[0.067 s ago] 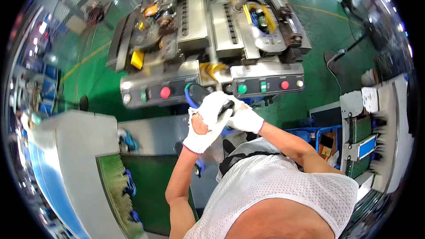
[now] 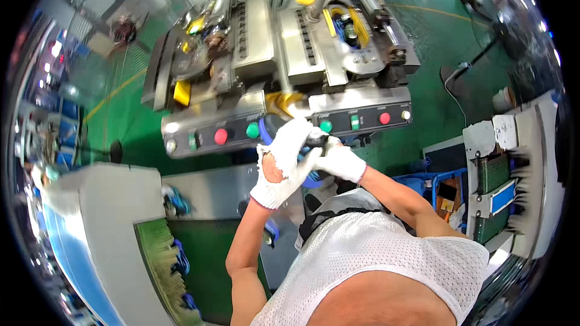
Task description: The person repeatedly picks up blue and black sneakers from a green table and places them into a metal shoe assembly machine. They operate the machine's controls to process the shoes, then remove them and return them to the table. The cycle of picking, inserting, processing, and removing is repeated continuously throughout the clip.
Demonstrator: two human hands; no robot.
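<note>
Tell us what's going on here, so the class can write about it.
A person in white gloves has a black and blue item, perhaps a shoe, mostly covered by the hands. The left hand grips it; the right hand is close against it, its grip unclear. They are in front of a metal machine with red and green buttons.

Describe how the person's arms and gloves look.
The left glove is white with a ragged gap on its back; the right glove is white too. Both cuffs have a thin reddish edge. The forearms are bare, without sleeves.
</note>
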